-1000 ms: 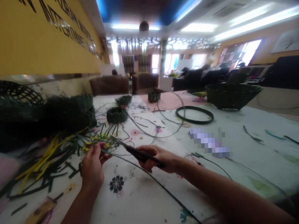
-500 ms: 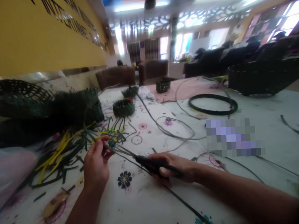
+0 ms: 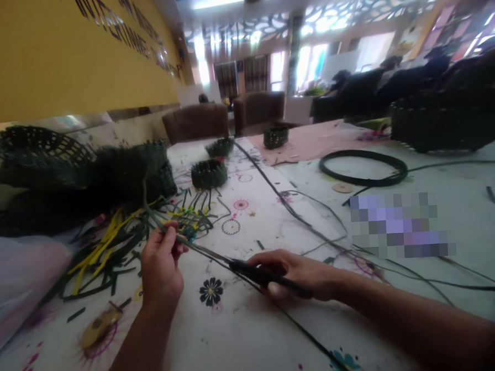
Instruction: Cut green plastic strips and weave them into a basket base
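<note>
Pinched between the thumb and fingers of my left hand [image 3: 162, 262] is a dark green strip [image 3: 309, 337], which runs down under my right hand toward the bottom edge. My right hand [image 3: 285, 272] grips black-handled scissors [image 3: 260, 274], their blades pointing left along the strip toward my left fingertips. The blades look closed or nearly so; whether they touch the strip I cannot tell. Behind my left hand lies a heap of green and yellow strips [image 3: 113, 237]. Small dark green woven baskets [image 3: 209, 174] stand beyond it.
A ring of coiled dark strip [image 3: 363, 168] lies at the back right, with long loose strips across the table. Large dark woven baskets [image 3: 42, 152] are stacked at left; another big dark basket [image 3: 447, 122] stands far right. A translucent plastic bag [image 3: 20, 286] sits at the left edge.
The scissors' blades have come closer together, and the handles with them. Loose strips on the right have shifted and straightened. The whole view has swung slightly left.
</note>
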A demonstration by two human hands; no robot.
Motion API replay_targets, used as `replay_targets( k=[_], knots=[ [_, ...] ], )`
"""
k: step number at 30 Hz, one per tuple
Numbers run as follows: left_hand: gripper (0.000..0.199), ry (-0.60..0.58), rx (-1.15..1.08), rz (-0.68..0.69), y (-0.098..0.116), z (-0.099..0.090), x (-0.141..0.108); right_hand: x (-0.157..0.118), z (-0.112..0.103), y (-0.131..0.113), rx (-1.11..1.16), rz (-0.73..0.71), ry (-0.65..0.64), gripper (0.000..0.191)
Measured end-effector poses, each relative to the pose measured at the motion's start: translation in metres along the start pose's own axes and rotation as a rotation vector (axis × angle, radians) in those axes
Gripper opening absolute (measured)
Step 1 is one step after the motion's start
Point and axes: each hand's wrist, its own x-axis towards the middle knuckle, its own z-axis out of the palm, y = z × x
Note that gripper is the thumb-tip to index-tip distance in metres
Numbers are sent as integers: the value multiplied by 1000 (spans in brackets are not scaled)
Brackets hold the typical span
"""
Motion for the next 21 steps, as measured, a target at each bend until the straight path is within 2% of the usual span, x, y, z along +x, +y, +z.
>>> replay_targets(
  k=[3,7,11,13,17,21],
  knots=[
    [25,-7,11,-13,0,0,0,-1,2,-4,-2,24,-19,68],
    [18,-18,-11,-39,-3,0,1,0,6,-5,12,37,24,67],
    [9,-4,-54,-112,-5,2,0,0,10,-5,40,31,42,65],
    [5,1,-66,-173,-5,4,-1,0,10,-5,47,21,37,64],
    [17,5,-94,-351,-3,7,-4,1,11,-5,29,8,47,64],
    [21,-18,-124,-492,0,8,-4,2,10,-6,6,21,69,60]
  ],
)
